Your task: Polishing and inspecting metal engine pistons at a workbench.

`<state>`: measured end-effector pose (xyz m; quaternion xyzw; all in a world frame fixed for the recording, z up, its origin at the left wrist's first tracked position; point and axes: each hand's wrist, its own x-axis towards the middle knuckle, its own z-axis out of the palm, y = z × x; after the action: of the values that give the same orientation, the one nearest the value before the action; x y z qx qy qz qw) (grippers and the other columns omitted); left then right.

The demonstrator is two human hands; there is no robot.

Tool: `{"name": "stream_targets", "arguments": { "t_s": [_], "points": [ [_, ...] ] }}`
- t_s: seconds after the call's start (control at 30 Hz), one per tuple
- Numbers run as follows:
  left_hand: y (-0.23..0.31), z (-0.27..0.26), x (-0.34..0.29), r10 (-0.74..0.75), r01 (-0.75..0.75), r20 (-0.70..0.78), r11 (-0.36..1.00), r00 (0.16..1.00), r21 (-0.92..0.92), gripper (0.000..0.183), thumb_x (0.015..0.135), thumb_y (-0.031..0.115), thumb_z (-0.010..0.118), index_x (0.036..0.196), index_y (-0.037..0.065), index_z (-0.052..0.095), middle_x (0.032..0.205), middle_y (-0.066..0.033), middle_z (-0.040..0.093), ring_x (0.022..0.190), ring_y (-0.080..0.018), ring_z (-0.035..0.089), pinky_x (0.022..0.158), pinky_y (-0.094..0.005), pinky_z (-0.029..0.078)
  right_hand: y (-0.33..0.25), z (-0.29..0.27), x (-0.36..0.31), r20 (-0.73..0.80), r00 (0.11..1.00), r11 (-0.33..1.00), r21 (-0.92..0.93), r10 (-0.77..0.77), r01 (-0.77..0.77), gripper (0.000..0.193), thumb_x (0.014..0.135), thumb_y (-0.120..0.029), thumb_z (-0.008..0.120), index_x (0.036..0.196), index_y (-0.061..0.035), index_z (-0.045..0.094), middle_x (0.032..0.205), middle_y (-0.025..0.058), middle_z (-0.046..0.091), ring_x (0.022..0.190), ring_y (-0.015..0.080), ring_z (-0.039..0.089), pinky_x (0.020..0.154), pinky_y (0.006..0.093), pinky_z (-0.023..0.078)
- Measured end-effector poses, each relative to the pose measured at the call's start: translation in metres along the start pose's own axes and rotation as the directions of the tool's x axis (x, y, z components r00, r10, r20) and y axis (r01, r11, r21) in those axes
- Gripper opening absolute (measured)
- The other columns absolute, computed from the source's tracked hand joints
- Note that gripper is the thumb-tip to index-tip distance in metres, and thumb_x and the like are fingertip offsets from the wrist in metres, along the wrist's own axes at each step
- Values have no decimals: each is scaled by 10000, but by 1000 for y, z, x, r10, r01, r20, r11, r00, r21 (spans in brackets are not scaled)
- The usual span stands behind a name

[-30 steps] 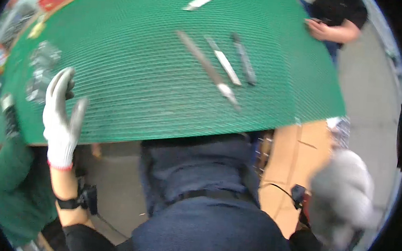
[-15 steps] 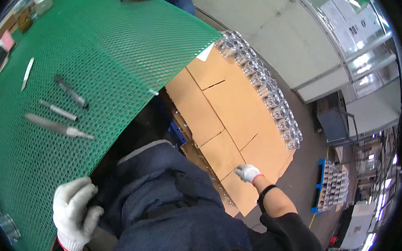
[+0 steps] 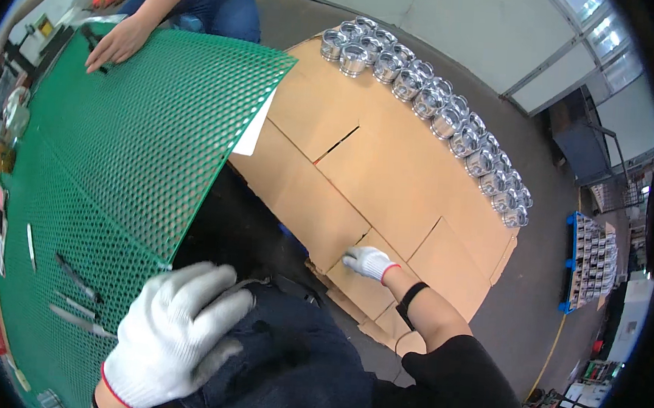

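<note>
My left hand (image 3: 178, 330), in a white knit glove, hovers by the near corner of the green mesh mat (image 3: 159, 109). Its fingers are loosely bent and apart, with nothing in them. On the cardboard sheets (image 3: 412, 180) to the right rests my right hand (image 3: 368, 263), gloved too. Its fingers are curled together beside a seam between the sheets; whatever they may pinch is hidden. A dark pen-like tool (image 3: 78, 277), a short grey rod (image 3: 76, 305) and a flat file-like tool (image 3: 82, 321) lie on the mat left of my left hand.
Shiny metal pots with lids (image 3: 446, 121) stand in rows along the cardboard's far edge. Across the mat, another person's hand (image 3: 118, 41) rests near a dark object. A blue pallet (image 3: 570, 263) stacked with metal ware stands on the floor at right, near a grey cart (image 3: 582, 138).
The view has swung toward the cardboard and pots. My left hand has risen from beside the mat's edge. My right hand has shifted left across the cardboard.
</note>
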<state>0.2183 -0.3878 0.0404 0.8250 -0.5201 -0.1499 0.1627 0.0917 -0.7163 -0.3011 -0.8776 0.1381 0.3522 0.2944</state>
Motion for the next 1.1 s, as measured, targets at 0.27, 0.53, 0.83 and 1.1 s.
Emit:
{"name": "stream_targets", "arguments": {
  "t_s": [0.27,0.53,0.83,1.1],
  "points": [
    [-66,10,145,-85,112,-89,921,992,373,837,663,156,802,1406,104,421,1465,-187,389,1376,-407,347,1119,-519,321,29,-123,67,-187,979,981,188,81,-46,433,942,-393,504,1223,-90,635,1201,175,649,1138,359,595,980,423,464],
    [-122,42,191,-204,214,-75,838,976,502,1070,491,223,883,1440,141,396,1516,-235,300,1404,-463,272,1154,-606,214,151,-221,115,-711,592,924,320,380,-208,503,919,-435,560,1330,-146,558,1287,281,552,1150,437,566,984,468,463],
    [-125,42,199,-259,228,-25,795,966,562,862,652,454,786,1387,130,472,1491,-292,310,1373,-525,296,1122,-620,256,232,-347,168,-860,280,835,256,427,-487,698,929,-576,487,1523,-269,288,1373,340,458,1185,471,552,976,514,461],
    [-129,41,197,-320,238,31,763,947,601,765,808,662,622,1369,162,479,1499,-302,295,1382,-531,287,1101,-650,267,316,-423,215,-608,659,861,83,443,-502,890,812,-523,650,1553,-276,223,1419,245,491,1295,414,489,1085,435,381]
  ]
}}
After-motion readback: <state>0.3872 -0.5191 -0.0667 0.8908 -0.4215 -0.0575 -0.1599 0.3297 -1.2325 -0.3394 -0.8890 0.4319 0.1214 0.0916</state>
